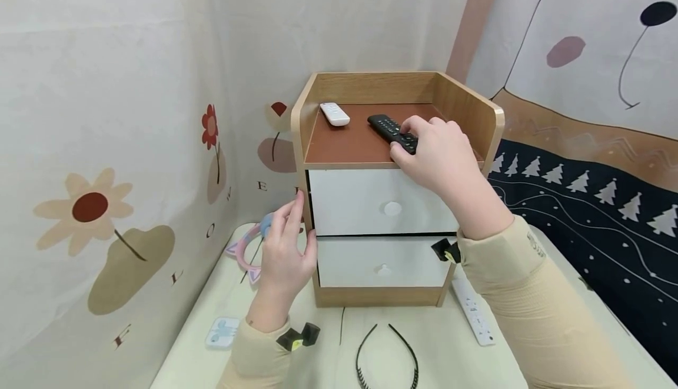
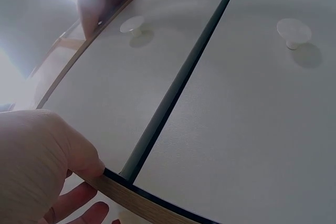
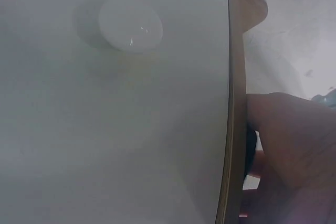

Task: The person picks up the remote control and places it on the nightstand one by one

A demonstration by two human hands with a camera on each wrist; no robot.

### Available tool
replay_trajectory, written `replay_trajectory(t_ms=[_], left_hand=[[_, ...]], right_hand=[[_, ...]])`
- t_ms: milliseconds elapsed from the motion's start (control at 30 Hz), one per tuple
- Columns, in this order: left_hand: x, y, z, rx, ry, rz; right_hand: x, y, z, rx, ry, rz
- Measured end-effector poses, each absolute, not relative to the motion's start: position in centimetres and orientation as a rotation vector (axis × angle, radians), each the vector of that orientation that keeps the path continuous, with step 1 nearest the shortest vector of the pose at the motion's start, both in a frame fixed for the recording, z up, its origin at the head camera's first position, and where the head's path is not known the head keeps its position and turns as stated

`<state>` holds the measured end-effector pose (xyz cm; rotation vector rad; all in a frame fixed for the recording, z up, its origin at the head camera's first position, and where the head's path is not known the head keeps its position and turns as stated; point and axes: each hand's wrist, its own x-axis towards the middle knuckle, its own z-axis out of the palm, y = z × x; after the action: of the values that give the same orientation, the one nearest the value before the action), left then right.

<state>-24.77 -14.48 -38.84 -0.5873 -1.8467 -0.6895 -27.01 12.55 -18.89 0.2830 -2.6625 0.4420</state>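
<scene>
A small wooden cabinet with two white drawers stands on the table. On its brown top tray lies a black remote control, slanting toward the front edge. My right hand holds the remote's near end between thumb and fingers; in the right wrist view the remote is mostly hidden behind the cabinet's front edge. My left hand rests against the cabinet's left side, fingers extended, with the thumb at the front edge. A white remote lies at the tray's back left. Both drawers, the upper drawer and lower drawer, have round white knobs.
A black headband lies in front of the cabinet. At the right is a white power strip. On the left are a pink headband with pointed ears and a pale blue-and-white case. Patterned curtains surround the table.
</scene>
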Motion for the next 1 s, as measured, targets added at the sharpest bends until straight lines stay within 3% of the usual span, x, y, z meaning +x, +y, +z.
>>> replay_trajectory(t_ms=[667, 1000], left_hand=[[-24.9, -14.3, -39.0, -0.578, -1.850, -0.693], [-24.6, -14.4, -39.0, -0.572, -1.847, -0.690]], right_hand=[[-32.3, 9.8, -17.1, 0.376, -2.795, 0.276], [-33.1, 8.0, -16.8, 0.226, -2.910, 0.278]])
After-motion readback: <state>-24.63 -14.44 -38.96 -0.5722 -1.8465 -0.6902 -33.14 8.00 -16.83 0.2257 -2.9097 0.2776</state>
